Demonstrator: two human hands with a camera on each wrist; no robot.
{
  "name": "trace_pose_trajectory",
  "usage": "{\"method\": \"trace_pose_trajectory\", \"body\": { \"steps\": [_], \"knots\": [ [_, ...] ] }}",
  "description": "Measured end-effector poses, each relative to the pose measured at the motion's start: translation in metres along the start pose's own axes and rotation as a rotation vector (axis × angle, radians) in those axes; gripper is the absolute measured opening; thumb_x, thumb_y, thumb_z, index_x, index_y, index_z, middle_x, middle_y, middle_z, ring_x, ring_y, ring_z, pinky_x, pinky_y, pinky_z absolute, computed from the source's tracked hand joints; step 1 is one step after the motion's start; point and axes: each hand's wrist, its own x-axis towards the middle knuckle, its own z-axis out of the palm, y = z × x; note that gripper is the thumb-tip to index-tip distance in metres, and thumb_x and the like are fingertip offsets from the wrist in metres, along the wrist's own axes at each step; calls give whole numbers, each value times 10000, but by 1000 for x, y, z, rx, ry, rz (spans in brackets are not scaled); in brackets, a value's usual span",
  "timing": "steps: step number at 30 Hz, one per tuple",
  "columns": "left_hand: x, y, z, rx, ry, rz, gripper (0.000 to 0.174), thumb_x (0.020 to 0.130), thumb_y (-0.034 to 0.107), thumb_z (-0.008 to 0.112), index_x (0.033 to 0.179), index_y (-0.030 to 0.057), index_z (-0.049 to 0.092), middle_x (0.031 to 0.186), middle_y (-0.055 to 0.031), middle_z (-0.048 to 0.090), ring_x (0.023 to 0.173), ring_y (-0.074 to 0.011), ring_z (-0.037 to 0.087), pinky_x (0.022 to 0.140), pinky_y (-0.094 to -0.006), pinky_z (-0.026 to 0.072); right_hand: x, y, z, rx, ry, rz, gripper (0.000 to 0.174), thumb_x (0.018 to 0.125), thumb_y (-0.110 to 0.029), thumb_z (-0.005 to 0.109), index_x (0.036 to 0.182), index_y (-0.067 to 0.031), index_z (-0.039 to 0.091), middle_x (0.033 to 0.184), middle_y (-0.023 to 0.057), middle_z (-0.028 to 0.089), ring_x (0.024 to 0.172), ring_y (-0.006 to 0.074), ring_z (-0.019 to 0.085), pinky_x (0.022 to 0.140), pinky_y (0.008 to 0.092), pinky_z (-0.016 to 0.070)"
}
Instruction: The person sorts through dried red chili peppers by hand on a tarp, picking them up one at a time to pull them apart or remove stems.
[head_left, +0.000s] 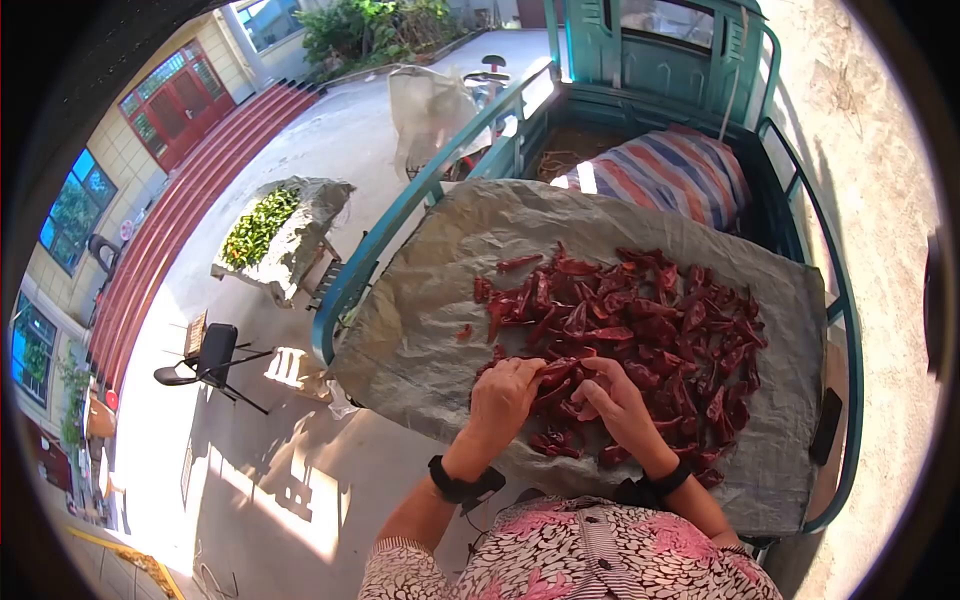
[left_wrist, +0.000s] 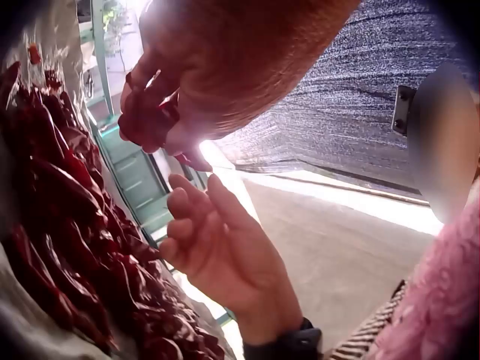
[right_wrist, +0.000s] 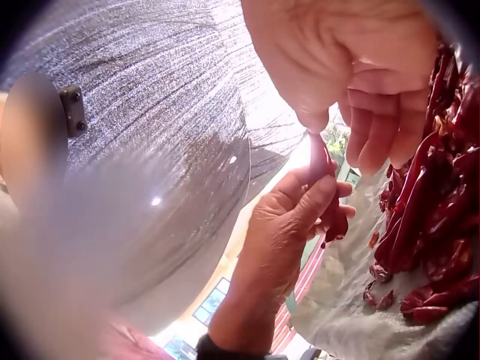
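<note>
A pile of dried red chilies (head_left: 640, 320) lies on a grey sheet (head_left: 430, 300) spread over a teal cart bed. Both hands meet at the pile's near edge. My left hand (head_left: 530, 378) grips one red chili (right_wrist: 324, 196) in curled fingers, seen from the right wrist as a fist (right_wrist: 292, 214). In the left wrist view, that hand (left_wrist: 161, 124) holds red chili close to the lens. My right hand (head_left: 592, 396) is beside it with loosely bent fingers (left_wrist: 180, 225). Its thumb tip (right_wrist: 315, 120) meets the chili's upper end, and nothing lies in its palm.
The teal cart rail (head_left: 400, 215) frames the sheet, and a striped sack (head_left: 670, 170) lies at the far end of the bed. On the pavement to the left are a black chair (head_left: 210, 355) and a low table of green produce (head_left: 262, 225). Red steps rise beyond.
</note>
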Motion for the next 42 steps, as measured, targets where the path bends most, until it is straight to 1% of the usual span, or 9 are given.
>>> {"method": "trace_pose_trajectory", "body": {
  "steps": [7, 17, 21, 22, 23, 25, 34, 37, 42],
  "knots": [
    [-23, 39, 17, -96, -59, 147, 349, 877, 73, 692, 1225, 94, 672, 959, -78, 695, 828, -266, 670, 714, -376, 513, -21, -5, -6, 202, 32, -14, 198, 1052, -151, 513, 1196, -26, 565, 917, 4, 646, 817, 69, 618, 699, 224, 534],
    [-28, 44, 27, -88, -112, 186, 413, 908, 40, 652, 1318, 82, 620, 967, -94, 675, 744, -287, 634, 643, -392, 485, -68, -22, -51, -252, 138, -29, 210, 1038, -84, 509, 1221, -29, 596, 958, 41, 710, 793, 83, 650, 715, 244, 539],
    [-20, 39, 26, -52, -142, 130, 459, 889, 70, 680, 1341, 72, 602, 1128, -126, 652, 965, -312, 625, 815, -407, 490, -98, -6, -110, -355, 556, 24, 186, 970, -114, 604, 1123, -17, 647, 866, 75, 705, 724, 123, 662, 656, 281, 531],
    [-14, 45, 24, -81, -120, 149, 472, 882, 78, 689, 1346, 71, 599, 1181, -133, 637, 1033, -320, 609, 871, -413, 480, -102, -6, -121, -472, 694, 79, 191, 951, -125, 614, 1112, -25, 642, 867, 110, 701, 750, 191, 687, 689, 321, 532],
    [-11, 50, 22, -110, -99, 171, 486, 875, 85, 699, 1350, 71, 596, 1234, -141, 623, 1101, -328, 593, 927, -419, 469, -106, 9, -137, -696, 750, 54, 263, 930, -166, 632, 1161, -42, 610, 939, 151, 702, 873, 291, 696, 781, 385, 531],
    [-13, 58, 22, -142, -145, 179, 514, 859, 94, 717, 1357, 73, 592, 1305, -147, 587, 1187, -338, 547, 1005, -432, 425, -105, 23, -152, -1031, 854, 213, 373, 910, -225, 655, 1234, -67, 562, 1027, 164, 700, 1012, 350, 663, 856, 443, 507],
    [-24, 72, 36, -294, -492, 201, 481, 879, 71, 716, 1344, 86, 592, 1338, -146, 567, 1172, -325, 580, 941, -386, 505, -84, 38, -165, -665, 721, 289, 703, 786, -208, 720, 1424, -68, 461, 947, 153, 675, 953, 334, 678, 836, 426, 512],
    [-29, 72, 41, -341, -485, 206, 468, 897, 83, 708, 1350, 87, 587, 1325, -143, 571, 1099, -292, 624, 884, -359, 532, -90, 32, -161, -567, 767, 191, 696, 785, -121, 685, 1440, -70, 456, 881, 97, 649, 834, 223, 679, 751, 342, 524],
    [-31, 98, 40, -492, -612, -6, 483, 938, 110, 685, 1394, 51, 536, 1303, -158, 579, 1020, -232, 657, 821, -330, 542, -112, -10, -113, 31, 391, 101, 535, 851, -33, 625, 1374, -66, 521, 914, 25, 641, 736, 88, 606, 655, 240, 491]
  ]
}}
